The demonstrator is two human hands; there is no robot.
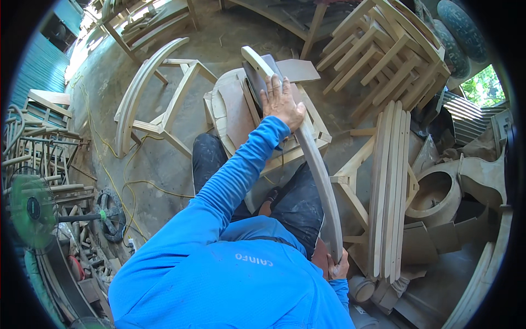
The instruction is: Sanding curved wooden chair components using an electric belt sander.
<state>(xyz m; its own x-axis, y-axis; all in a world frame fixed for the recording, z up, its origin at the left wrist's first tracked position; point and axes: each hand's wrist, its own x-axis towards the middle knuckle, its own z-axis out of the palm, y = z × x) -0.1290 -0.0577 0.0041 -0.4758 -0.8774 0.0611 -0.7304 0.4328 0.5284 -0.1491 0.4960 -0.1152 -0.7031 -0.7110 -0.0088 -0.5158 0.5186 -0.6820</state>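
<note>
Concrete floor (230,38), pale with dust, spreads through a workshop crowded with timber on either side of the plank (319,172). Seen from the head, that plank is long, smooth and curved, running slantwise before the person: its far end lies up over a wooden stand (236,112), its near end at the person's right side. Whether it touches the stand cannot be told.

The left hand (282,101), in a blue sleeve (219,181), rests on the plank near the far end, fingers stretched out and slightly apart. The right hand (338,266) is clamped on the near end, fingers curled at its edge. The right leg (296,203), in dark trousers, is just left of the plank.

Left of the plank's far end stands a chair frame (179,98); well left of the plank is a green fan (34,207), its blades blurred. Right of the plank, long slats (390,192) stand side by side. Beyond the plank to the upper right, more frames (386,60) are piled together.
</note>
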